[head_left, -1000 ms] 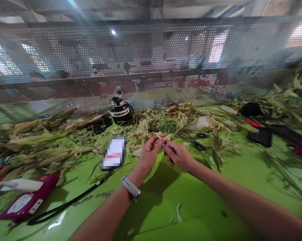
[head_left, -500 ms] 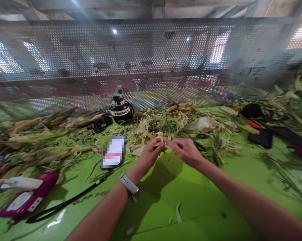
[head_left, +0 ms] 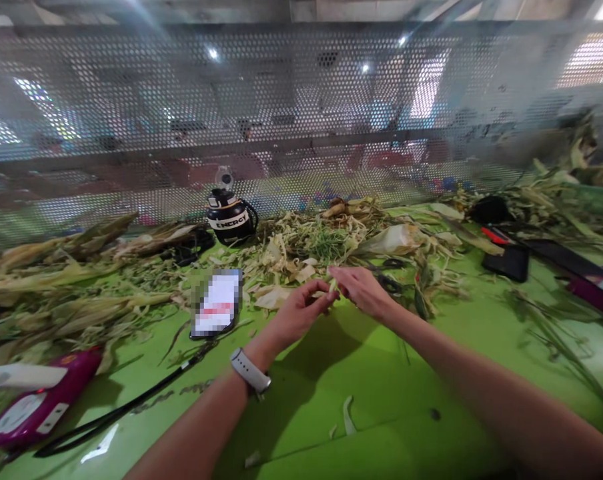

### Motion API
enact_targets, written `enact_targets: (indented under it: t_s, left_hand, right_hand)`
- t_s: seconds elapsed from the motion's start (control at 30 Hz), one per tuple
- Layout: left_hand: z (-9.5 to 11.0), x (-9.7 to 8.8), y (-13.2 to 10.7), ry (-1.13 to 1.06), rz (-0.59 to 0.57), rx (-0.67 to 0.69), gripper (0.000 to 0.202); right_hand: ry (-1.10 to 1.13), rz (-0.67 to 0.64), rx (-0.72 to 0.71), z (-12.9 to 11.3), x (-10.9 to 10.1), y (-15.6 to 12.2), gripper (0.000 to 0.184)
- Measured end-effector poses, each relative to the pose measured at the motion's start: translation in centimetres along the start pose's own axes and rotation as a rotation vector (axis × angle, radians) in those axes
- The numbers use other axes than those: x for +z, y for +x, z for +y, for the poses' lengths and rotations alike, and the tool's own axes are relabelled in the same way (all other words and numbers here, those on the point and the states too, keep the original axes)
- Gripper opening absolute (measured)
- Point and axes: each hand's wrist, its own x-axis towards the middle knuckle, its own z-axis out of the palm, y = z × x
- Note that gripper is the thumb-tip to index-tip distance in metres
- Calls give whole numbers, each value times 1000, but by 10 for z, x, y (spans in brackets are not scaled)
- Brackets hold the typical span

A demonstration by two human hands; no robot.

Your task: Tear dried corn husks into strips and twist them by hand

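In the middle of the head view, my left hand (head_left: 306, 305) pinches a small pale green strip of husk (head_left: 333, 287) between thumb and fingertips. Close against it, my right hand (head_left: 362, 288) has its fingers closed on the upper end of the same strip. Much of the strip is covered by my fingers. Just beyond my hands lies a heap of husk shreds (head_left: 301, 240), with a broad pale husk (head_left: 389, 240) at its right side. A few loose scraps, one a curled husk sliver (head_left: 349, 417), lie on the green tabletop (head_left: 381, 400) nearer to me.
A phone (head_left: 215, 303) on a black strap lies left of my hands. A black ENERGY jug (head_left: 230, 220) stands behind it. At the left is a magenta device (head_left: 46, 400); at the right, a dark phone (head_left: 506, 261). A perforated metal screen (head_left: 281, 100) closes off the back.
The whole view has shifted slightly left and up. My right hand has turned and its fingertips now sit higher, just above the left ones; the green strip between them shows more.
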Motion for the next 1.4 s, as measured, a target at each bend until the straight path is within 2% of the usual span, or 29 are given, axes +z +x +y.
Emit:
enact_targets:
  t_s: [0.07,0.13,0.33,0.47,0.57,0.7,0.8,0.87,0.97,1.1,1.2,1.4]
  left_hand:
    - [-1,-1,0,40,-16,56,24]
    - [-1,-2,0,66,-16,84,22]
    - [3,-8,-2,114,-15,53,19]
    - [4,-9,-4,93,-46,26,19]
    - [0,-6,-4,-9,-6,-19,20]
    - [-9,-3,1,-351,115,-36,22]
    - [-13,-2,4,-521,133,-50,22]
    - [-13,-2,4,-488,152,-60,20]
    - [-11,-3,3,-290,160,-64,22]
    - [-9,-4,3,-90,80,-34,25]
    - [-7,-5,3,-45,20,-22,26]
    - [-5,-5,1,-71,19,-60,27]
  right_hand:
    - [8,-80,-64,0,1,-1,44]
    - [0,-81,-136,0,3,-2,42]
    - [3,126,-149,-8,10,-5,45]
    - [15,171,-144,-10,11,-5,47]
    - [44,150,-90,-7,6,-3,50]
    - [103,6,87,-4,-3,-2,56]
    - [109,-97,101,-4,-3,-2,51]
    - [138,-112,48,-4,1,-2,45]
    - [166,-53,-7,-3,6,-2,40]
    - [143,46,-12,-1,10,-2,38]
    - [150,82,22,0,11,-1,37]
    - [211,94,89,2,12,3,38]
